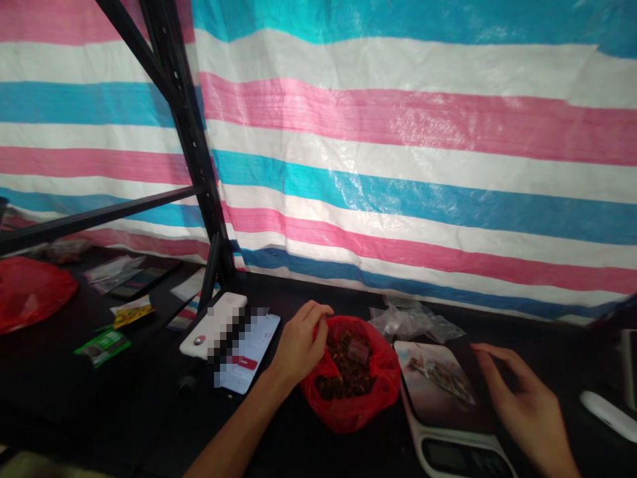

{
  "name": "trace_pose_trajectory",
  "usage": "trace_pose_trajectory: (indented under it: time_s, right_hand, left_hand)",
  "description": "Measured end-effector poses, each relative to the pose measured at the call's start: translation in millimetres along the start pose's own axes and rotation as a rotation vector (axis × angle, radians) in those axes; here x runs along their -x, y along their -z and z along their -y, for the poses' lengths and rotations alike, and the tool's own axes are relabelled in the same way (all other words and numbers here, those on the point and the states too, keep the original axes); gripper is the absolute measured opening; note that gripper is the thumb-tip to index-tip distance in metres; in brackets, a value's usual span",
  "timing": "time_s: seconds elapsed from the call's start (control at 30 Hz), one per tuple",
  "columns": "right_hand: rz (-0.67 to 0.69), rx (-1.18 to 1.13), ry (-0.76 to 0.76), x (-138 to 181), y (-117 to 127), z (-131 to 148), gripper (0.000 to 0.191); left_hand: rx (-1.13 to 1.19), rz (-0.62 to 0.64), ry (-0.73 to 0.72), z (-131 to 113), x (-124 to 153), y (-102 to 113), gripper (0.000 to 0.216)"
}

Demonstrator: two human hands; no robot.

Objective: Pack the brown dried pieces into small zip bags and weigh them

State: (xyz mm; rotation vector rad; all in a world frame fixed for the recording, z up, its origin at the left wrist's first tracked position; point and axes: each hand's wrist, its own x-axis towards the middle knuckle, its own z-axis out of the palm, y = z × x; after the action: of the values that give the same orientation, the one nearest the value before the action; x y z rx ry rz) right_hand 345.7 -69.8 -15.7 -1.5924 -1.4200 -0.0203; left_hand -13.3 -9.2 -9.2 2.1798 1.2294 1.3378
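On the black table (149,425) in the head view, an open red bag (348,418) stood between the left hand (301,342) and a digital scale (423,441). It contained loose brown pieces (348,385) and a small translucent object (358,352). The left fingers were at its rim; whether they were clamped could not be determined. A clear pouch (442,378) with brownish contents lay on the scale. Beside it, the right hand (527,408) held thumb and forefinger slightly apart.

Phone screen (253,352): digits, seemingly "57"; other lettering too blurred.
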Motion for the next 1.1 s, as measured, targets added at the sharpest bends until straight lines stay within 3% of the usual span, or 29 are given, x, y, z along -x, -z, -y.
trace_pose_trajectory:
  time_s: [0.2, 0.47, 0.7, 0.87, 1.1]
  right_hand:
    - [-0.049, 0.043, 0.023, 5, -1, -5, 0.039]
    - [-0.016, 0.059, 0.125, 7, -2, -3, 0.035]
    - [-0.026, 0.041, 0.12, 4, -3, -5, 0.032]
    - [-0.035, 0.039, 0.08, 5, -4, -3, 0.034]
    - [-0.015, 0.033, 0.056, 6, -3, -2, 0.034]
  left_hand:
    - [-0.049, 0.011, -0.006, -1, 2, 1, 0.023]
    - [-0.289, 0.168, -0.05, 6, 1, 6, 0.024]
    - [-0.151, 0.19, -0.046, -2, -1, 12, 0.024]
    - [0.05, 0.319, -0.123, -12, -1, 21, 0.028]
    - [0.056, 0.387, 0.009, -7, 1, 15, 0.022]
